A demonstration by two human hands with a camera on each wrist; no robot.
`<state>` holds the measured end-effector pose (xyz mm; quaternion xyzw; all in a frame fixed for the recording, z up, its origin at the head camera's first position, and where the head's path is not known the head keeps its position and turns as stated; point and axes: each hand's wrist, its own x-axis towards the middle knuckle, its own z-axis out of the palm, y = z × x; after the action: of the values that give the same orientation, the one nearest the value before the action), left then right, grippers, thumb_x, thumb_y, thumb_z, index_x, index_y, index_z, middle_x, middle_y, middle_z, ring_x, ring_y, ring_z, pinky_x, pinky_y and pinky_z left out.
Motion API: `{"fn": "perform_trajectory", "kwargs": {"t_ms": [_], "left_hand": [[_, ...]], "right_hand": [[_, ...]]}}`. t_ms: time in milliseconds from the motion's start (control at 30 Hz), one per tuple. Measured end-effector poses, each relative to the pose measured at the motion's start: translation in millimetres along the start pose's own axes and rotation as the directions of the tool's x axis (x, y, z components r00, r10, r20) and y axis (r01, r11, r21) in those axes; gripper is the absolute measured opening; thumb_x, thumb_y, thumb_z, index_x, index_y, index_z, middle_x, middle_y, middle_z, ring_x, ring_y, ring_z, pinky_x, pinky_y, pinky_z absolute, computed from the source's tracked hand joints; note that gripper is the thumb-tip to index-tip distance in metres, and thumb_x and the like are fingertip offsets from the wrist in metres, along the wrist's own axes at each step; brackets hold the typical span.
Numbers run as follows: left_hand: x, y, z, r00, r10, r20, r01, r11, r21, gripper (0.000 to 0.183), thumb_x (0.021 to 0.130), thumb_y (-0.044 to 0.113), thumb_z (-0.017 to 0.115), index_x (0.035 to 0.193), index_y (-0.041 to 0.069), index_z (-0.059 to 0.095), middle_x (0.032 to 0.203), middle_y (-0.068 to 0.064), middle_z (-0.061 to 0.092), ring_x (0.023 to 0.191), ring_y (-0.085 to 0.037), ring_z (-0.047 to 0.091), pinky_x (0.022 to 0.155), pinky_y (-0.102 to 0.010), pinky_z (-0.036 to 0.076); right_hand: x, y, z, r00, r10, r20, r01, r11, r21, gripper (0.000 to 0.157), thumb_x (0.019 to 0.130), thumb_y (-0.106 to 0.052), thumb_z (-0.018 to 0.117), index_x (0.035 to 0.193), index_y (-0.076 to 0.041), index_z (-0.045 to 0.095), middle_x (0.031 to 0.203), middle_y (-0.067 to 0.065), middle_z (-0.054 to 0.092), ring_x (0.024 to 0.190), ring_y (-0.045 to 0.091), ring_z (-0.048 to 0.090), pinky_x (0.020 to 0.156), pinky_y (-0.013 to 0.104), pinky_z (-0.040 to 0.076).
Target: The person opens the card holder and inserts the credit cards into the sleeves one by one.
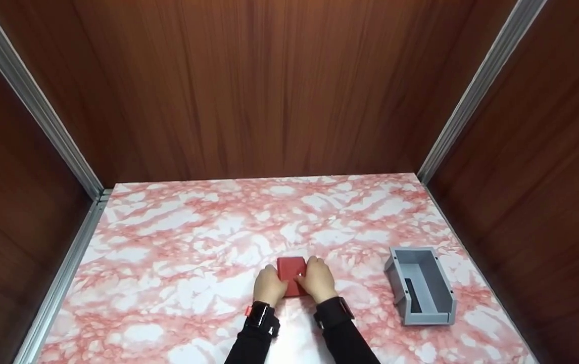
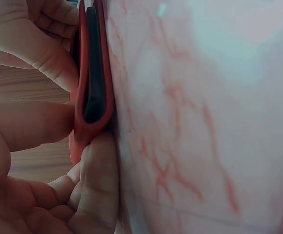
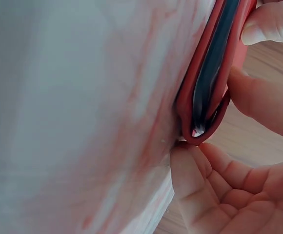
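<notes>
A red folded wallet (image 1: 291, 267) with a dark lining lies flat on the marbled tabletop, its long sides running away from the person. My left hand (image 1: 270, 287) pinches its left side, thumb on top and a finger low against the edge, as the left wrist view shows. On the opposite side, my right hand (image 1: 320, 281) holds the wallet (image 3: 184, 105), its thumb pressing the upper face. A small shiny spot shows near that thumb in the head view. Dark inner layers appear between the red covers in both wrist views.
A grey plastic bin (image 1: 445, 288) stands to the right, with a dark strip (image 1: 413, 296) along its inner left. Brown wood-grain panels (image 1: 249, 91) and metal rails (image 1: 481, 91) enclose the pink-and-white tabletop (image 1: 168, 263) at the back and both sides.
</notes>
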<state>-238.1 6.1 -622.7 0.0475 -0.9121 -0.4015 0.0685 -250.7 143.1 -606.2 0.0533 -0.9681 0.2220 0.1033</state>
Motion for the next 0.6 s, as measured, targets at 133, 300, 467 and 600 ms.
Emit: {"fn": "perform_trajectory", "kwargs": {"t_ms": [133, 300, 467, 600], "left_hand": [[0.6, 0.0, -0.3, 1.0, 0.001, 0.003, -0.001, 1.0, 0.007, 0.03, 0.072, 0.012, 0.081, 0.08, 0.0, 0.056, 0.072, -0.015, 0.061, 0.07, -0.036, 0.064, 0.066, -0.049, 0.051], [2.3, 0.5, -1.5, 1.0, 0.006, -0.001, -0.006, 1.0, 0.01, 0.03, 0.07, 0.011, 0.081, 0.081, -0.002, 0.056, 0.073, -0.016, 0.061, 0.071, -0.038, 0.064, 0.066, -0.05, 0.051], [1.9, 1.2, -2.1, 1.0, -0.003, 0.012, 0.002, 1.0, 0.014, 0.029, 0.07, 0.011, 0.08, 0.081, -0.002, 0.056, 0.074, -0.016, 0.061, 0.072, -0.038, 0.064, 0.068, -0.05, 0.051], [1.0, 0.9, -1.7, 1.0, -0.004, 0.011, 0.004, 1.0, 0.011, 0.029, 0.07, 0.01, 0.079, 0.083, -0.003, 0.057, 0.075, -0.017, 0.061, 0.072, -0.038, 0.064, 0.068, -0.05, 0.051]], "right_hand": [[0.4, 0.5, 0.0, 1.0, -0.011, -0.015, 0.01, 1.0, -0.003, 0.039, 0.07, -0.018, 0.085, 0.085, 0.002, 0.055, 0.079, 0.018, 0.057, 0.071, 0.039, 0.062, 0.066, 0.049, 0.052], [0.3, 2.1, 0.5, 0.998, -0.053, -0.046, 0.052, 0.999, -0.012, 0.035, 0.071, -0.017, 0.083, 0.081, 0.0, 0.055, 0.076, 0.016, 0.057, 0.068, 0.039, 0.062, 0.064, 0.049, 0.052], [-0.9, 3.6, 0.0, 0.996, -0.072, -0.056, 0.071, 0.997, -0.014, 0.034, 0.071, -0.017, 0.083, 0.078, -0.001, 0.054, 0.073, 0.015, 0.056, 0.065, 0.037, 0.06, 0.062, 0.049, 0.051], [-1.6, 3.8, -1.3, 0.997, -0.064, -0.044, 0.064, 0.998, 0.007, 0.03, 0.073, -0.016, 0.081, 0.077, -0.001, 0.055, 0.073, 0.015, 0.057, 0.066, 0.037, 0.06, 0.063, 0.048, 0.05]]}}
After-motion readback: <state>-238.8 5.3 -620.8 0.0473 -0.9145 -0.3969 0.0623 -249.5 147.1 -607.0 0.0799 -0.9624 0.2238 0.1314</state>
